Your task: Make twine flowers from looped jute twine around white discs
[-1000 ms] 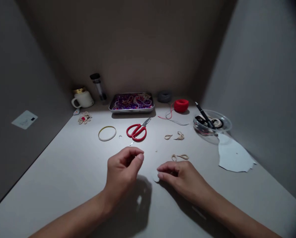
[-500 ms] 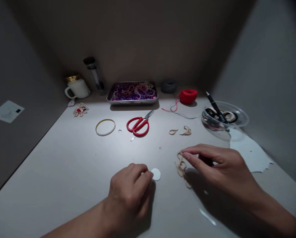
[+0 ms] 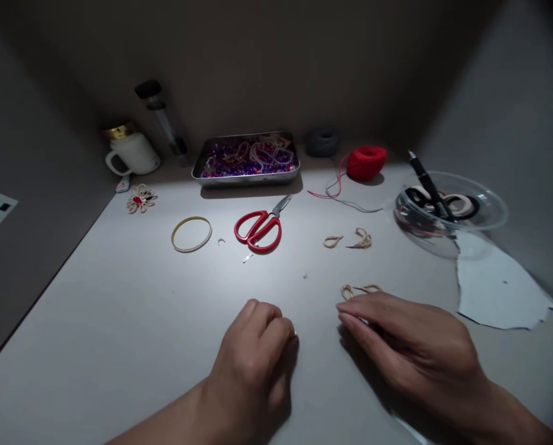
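Note:
My left hand (image 3: 258, 352) is closed, its fingers curled over a small round white piece (image 3: 295, 334), of which only a sliver of edge shows. To the right, my right hand (image 3: 406, 346) has thumb and forefinger pinched together low over the table; what lies between them, if anything, is hidden. Just beyond its fingertips lie beige cord loops (image 3: 347, 292), partly covered by the hand. Farther back are another single beige loop (image 3: 333, 241) and a bunched beige piece (image 3: 360, 239). A beige looped flower with a red centre (image 3: 137, 201) lies at the far left.
Red-handled scissors (image 3: 258, 232) and a thin ring (image 3: 192, 234) lie mid-table. Behind are a bead tray (image 3: 246, 180), a mug (image 3: 135, 153), red yarn (image 3: 366, 162) and grey yarn (image 3: 323, 142). A clear bowl (image 3: 494, 207) with a pen and a white sheet (image 3: 494, 284) are at right.
The dangling loops under my right hand now lie on the table beyond its fingers, and that hand has come lower. My left fingers now cover most of the white disc. The view has shifted.

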The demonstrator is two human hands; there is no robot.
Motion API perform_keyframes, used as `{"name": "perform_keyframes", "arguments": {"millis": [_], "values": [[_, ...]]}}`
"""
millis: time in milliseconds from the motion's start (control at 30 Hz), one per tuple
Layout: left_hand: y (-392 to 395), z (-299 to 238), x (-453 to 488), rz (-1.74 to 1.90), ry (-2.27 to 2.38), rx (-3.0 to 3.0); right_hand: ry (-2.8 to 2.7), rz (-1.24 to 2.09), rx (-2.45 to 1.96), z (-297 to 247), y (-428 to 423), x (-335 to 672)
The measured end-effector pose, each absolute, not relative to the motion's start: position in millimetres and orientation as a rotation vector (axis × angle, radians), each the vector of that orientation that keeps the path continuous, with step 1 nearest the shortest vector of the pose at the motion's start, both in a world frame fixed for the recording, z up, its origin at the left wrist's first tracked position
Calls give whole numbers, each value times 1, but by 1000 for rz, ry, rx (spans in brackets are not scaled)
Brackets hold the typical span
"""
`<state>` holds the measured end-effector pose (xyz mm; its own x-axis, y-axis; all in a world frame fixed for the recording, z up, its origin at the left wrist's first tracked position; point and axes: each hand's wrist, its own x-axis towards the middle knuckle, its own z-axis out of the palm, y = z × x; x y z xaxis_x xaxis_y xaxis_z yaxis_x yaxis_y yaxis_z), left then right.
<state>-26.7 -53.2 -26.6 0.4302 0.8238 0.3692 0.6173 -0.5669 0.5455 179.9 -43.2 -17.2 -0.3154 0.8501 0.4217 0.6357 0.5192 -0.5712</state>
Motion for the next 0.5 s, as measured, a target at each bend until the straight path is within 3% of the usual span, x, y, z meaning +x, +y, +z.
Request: {"name": "perform_keyframes", "arguments": {"millis": [267,500], "values": [[-72,-32,-31,1048,936,2803,-1976,268,-1287,-15,-43,189],[-76,-36,-34,973,1091,2820,-1625,-42,-1661,5,-32,206]]}}
